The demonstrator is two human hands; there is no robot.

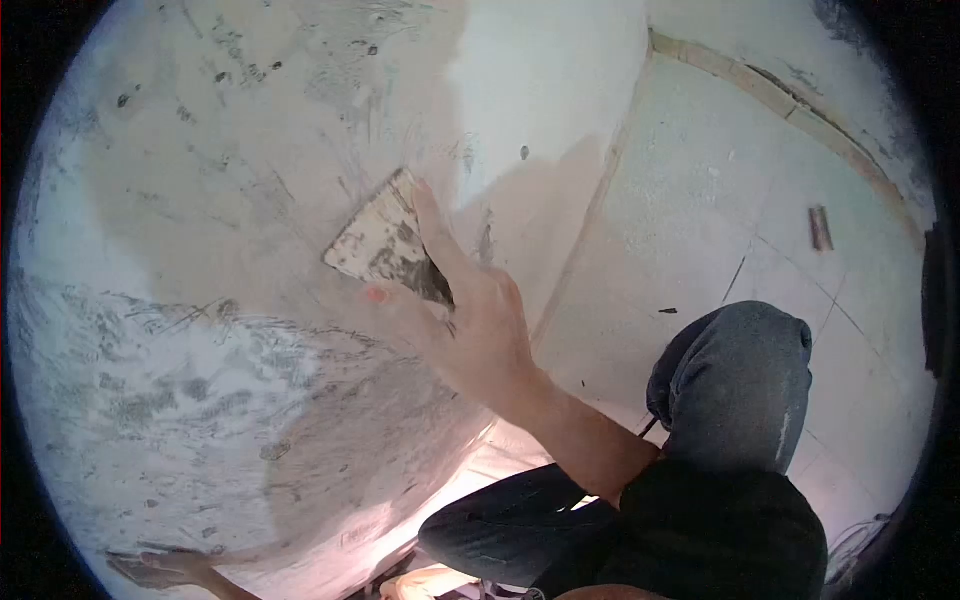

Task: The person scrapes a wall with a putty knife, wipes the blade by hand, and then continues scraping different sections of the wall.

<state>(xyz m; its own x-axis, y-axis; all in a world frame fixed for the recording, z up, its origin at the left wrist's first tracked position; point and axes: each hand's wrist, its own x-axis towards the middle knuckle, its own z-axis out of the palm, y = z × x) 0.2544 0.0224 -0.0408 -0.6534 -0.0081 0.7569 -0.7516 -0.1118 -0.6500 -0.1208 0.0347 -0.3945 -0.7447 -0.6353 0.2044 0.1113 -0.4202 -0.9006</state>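
My right hand (470, 315) reaches up from the lower right, its fingers closed round a putty knife (385, 235). The wide blade is stained with pale and dark smears, and its edge lies against the patchy wall (200, 230). At the bottom left my left hand (172, 566) is wrapped on a flat, greyish tool (140, 572) close to the lower part of the wall; its exact shape is hard to make out.
My bent knees (740, 390) in dark trousers are at the lower right. On the tiled floor (700, 200) lie a small reddish-brown piece (821, 229) and a dark scrap (668, 311). A skirting edge (740, 75) runs along the top right.
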